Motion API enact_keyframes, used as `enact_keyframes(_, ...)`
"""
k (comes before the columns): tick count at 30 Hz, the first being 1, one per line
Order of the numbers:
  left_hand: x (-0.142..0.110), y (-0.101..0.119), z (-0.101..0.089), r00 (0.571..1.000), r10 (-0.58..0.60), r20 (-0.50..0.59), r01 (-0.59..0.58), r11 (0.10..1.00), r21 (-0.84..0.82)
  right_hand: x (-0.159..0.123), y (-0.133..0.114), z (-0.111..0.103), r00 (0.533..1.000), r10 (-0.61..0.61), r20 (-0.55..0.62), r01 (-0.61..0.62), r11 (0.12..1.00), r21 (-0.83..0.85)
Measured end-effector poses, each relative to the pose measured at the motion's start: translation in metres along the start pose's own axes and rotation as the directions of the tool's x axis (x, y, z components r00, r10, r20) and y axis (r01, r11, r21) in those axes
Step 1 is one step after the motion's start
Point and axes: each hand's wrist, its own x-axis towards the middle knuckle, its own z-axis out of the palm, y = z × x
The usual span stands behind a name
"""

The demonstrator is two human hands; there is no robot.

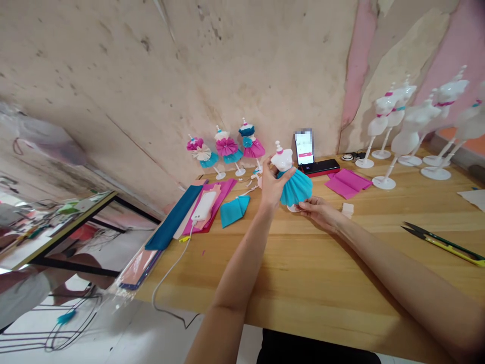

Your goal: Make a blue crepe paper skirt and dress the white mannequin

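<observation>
A small white mannequin (282, 158) with a pink band at its neck stands tilted before me, wearing a pleated turquoise crepe-paper skirt (297, 186). My left hand (272, 183) is closed around its waist, with the thumb across the top of the skirt. Low at the right, my right hand (321, 211) pinches the skirt's lower edge beside the round white base, which is mostly hidden. A folded turquoise paper piece (234, 211) lies left of my left forearm. Beyond my right hand is a magenta paper sheet (348, 183).
Three dressed mannequins (226, 146) line the wall; several bare ones (406, 136) stand at the right. A phone (304, 146) leans upright behind a black box (322, 167). Thread snips (443, 243) lie right. Paper strips (174, 217) and a cabled white power bank (204, 206) sit left.
</observation>
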Motion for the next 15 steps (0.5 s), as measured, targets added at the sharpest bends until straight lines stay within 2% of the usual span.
enact_keyframes(5,0.000,-0.001,-0.002,1.000,-0.013,0.009,0.013,1.000,0.016,0.001,0.000,-0.006,0.999,0.031,-0.005,-0.032,0.999,-0.043)
enact_keyframes(8,0.000,-0.001,-0.003,0.996,-0.022,0.081,0.021,1.000,0.018,-0.002,-0.010,-0.011,0.998,0.053,0.022,-0.051,0.996,-0.078)
enact_keyframes(11,0.001,-0.001,-0.005,0.984,-0.022,0.179,0.019,1.000,0.017,-0.004,-0.019,-0.023,0.988,0.148,0.040,-0.134,0.963,-0.235)
enact_keyframes(13,0.003,-0.002,-0.008,0.972,-0.020,0.233,0.015,1.000,0.027,-0.004,-0.024,-0.035,0.985,0.174,-0.016,-0.169,0.930,-0.328)
enact_keyframes(15,0.004,-0.003,-0.012,0.964,-0.023,0.263,0.014,0.999,0.036,-0.003,-0.029,-0.044,0.987,0.111,-0.116,-0.148,0.908,-0.392)
